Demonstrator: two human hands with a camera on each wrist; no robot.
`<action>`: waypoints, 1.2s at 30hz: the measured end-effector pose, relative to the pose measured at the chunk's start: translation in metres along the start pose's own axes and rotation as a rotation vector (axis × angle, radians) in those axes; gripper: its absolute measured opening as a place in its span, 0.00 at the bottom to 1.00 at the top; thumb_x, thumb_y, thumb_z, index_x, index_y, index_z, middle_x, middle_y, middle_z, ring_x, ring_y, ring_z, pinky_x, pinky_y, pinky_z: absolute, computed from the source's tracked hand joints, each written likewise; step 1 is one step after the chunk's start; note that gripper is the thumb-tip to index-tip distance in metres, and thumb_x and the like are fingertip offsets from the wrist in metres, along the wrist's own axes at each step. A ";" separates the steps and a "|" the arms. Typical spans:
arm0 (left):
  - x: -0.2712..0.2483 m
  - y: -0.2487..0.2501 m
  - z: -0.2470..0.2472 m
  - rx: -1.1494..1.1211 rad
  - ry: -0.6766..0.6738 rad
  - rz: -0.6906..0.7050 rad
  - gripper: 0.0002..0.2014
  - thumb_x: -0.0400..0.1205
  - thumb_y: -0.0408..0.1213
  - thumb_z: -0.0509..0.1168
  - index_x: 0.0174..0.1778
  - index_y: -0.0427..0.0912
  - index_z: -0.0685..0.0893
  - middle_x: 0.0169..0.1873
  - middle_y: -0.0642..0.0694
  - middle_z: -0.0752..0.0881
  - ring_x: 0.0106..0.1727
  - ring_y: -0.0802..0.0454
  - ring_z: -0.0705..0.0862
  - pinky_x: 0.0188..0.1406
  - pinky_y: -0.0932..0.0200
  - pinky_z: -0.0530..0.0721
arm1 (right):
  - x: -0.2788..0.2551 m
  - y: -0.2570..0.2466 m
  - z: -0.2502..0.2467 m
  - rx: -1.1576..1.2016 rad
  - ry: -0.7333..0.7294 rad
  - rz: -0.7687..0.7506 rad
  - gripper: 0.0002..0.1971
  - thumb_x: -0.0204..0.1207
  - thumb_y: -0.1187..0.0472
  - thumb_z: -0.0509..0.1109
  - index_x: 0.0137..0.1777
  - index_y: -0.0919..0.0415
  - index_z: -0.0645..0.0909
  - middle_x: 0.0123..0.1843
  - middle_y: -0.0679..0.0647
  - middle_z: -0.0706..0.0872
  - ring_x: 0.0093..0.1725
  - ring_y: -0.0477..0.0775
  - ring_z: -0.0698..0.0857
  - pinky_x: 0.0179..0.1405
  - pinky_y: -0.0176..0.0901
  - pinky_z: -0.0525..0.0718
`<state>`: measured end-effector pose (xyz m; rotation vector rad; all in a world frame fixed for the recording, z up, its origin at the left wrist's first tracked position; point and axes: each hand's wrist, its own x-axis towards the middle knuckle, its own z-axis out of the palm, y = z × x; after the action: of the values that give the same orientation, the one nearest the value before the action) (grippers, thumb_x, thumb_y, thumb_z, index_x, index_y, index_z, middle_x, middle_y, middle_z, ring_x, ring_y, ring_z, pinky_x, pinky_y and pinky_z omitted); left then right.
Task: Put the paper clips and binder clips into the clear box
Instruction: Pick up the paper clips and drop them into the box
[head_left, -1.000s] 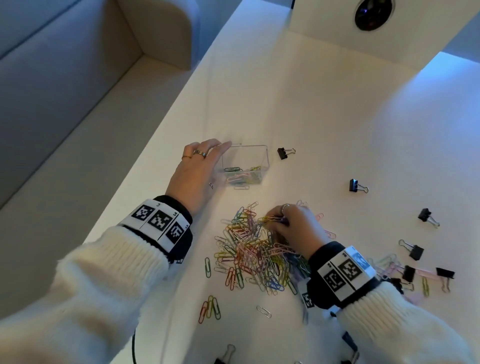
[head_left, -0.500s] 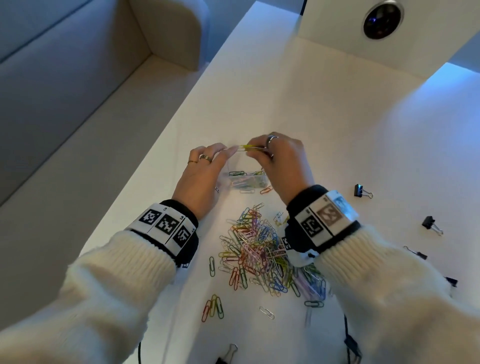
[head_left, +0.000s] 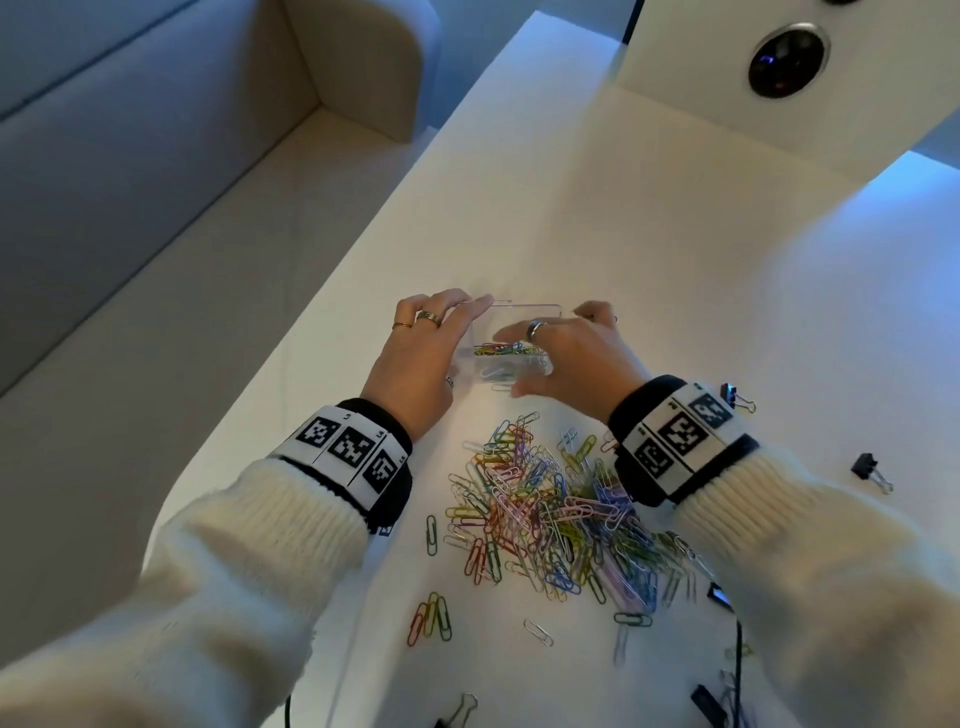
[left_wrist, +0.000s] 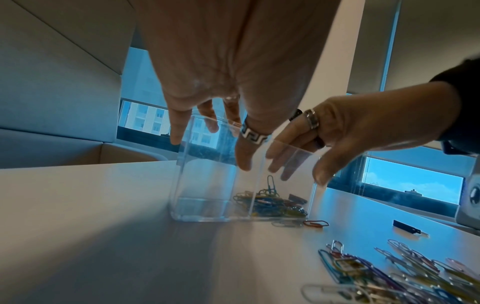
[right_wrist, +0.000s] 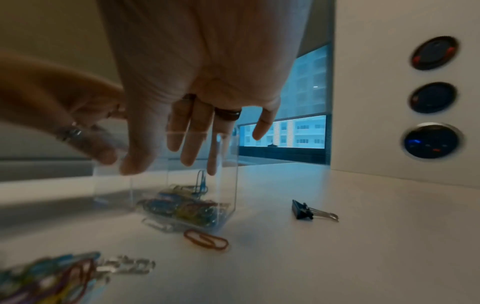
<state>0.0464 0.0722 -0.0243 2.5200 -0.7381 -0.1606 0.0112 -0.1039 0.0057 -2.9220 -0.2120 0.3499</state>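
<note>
The clear box (head_left: 524, 312) stands on the white table (head_left: 649, 234) with a small heap of coloured paper clips (head_left: 500, 349) in its right half. My left hand (head_left: 434, 348) holds the box's left side, with the thumb at the near corner and the fingers at the far corner. My right hand (head_left: 563, 353) hovers over the box's right side, fingers spread and empty; in the right wrist view its fingers (right_wrist: 191, 144) hang just inside the rim. A big pile of paper clips (head_left: 550, 509) lies near me. Black binder clips (head_left: 737, 397) (head_left: 870, 467) lie to the right.
A red paper clip (right_wrist: 206, 240) and a silver one lie against the box's near wall. One binder clip (right_wrist: 303, 209) sits just right of the box. A white panel with round dials (head_left: 784, 62) stands at the back. The table's left edge drops to a sofa (head_left: 130, 208).
My right hand took paper clips from the pile, carried them up to the box and let them go; it now hangs open over the box. My left hand stayed on the box.
</note>
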 end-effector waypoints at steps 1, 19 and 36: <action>0.000 0.000 -0.001 0.003 0.001 0.001 0.39 0.73 0.17 0.62 0.77 0.51 0.63 0.72 0.51 0.67 0.70 0.46 0.60 0.58 0.60 0.74 | 0.003 -0.003 0.004 -0.083 -0.061 -0.032 0.28 0.72 0.45 0.69 0.72 0.44 0.69 0.67 0.41 0.80 0.63 0.46 0.80 0.73 0.56 0.52; 0.018 -0.012 -0.007 0.021 -0.003 -0.017 0.36 0.75 0.21 0.61 0.78 0.48 0.60 0.73 0.46 0.65 0.70 0.42 0.59 0.67 0.59 0.65 | -0.067 -0.034 0.056 -0.108 -0.346 -0.179 0.31 0.78 0.36 0.49 0.79 0.39 0.45 0.84 0.48 0.44 0.82 0.61 0.42 0.76 0.72 0.49; 0.018 -0.009 -0.003 0.036 -0.001 -0.058 0.35 0.77 0.27 0.62 0.79 0.48 0.58 0.74 0.45 0.63 0.73 0.41 0.57 0.63 0.47 0.76 | -0.057 -0.001 0.049 0.033 -0.287 0.093 0.32 0.82 0.41 0.46 0.81 0.56 0.46 0.84 0.51 0.44 0.82 0.55 0.45 0.79 0.52 0.53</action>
<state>0.0667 0.0702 -0.0252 2.5773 -0.6748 -0.1691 -0.0562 -0.1040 -0.0288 -2.8449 -0.1089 0.7801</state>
